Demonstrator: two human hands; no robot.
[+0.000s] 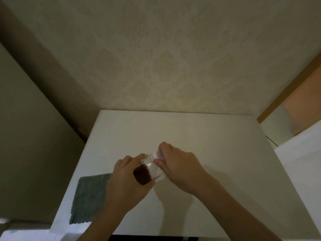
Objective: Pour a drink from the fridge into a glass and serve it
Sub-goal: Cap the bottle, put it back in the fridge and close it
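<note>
Both hands work together on a clear plastic bottle (150, 169) held above a white tabletop (208, 136). The left hand (125, 178) is wrapped around the bottle's body, clamped on it from the side away from the other hand. The right hand (178, 164) is closed over the cap (157, 155), thumb and forefinger pinching it at the neck. The bottle tilts with its neck towards the right hand, and the dark drink pools at the low end, against the left palm; the bottle looks mostly empty.

Just outside the left hand, a folded grey cloth (88, 197) lies flat on the tabletop, apart from the bottle. No glass shows near either hand.

The step in hand looks like working the cap, though whether it is being loosened or tightened cannot be told. If it is coming off, the next move calls for a steady left grip so the soft wall does not squeeze the drink out, then a glass brought under the neck, since none stands within reach of the hands here
</note>
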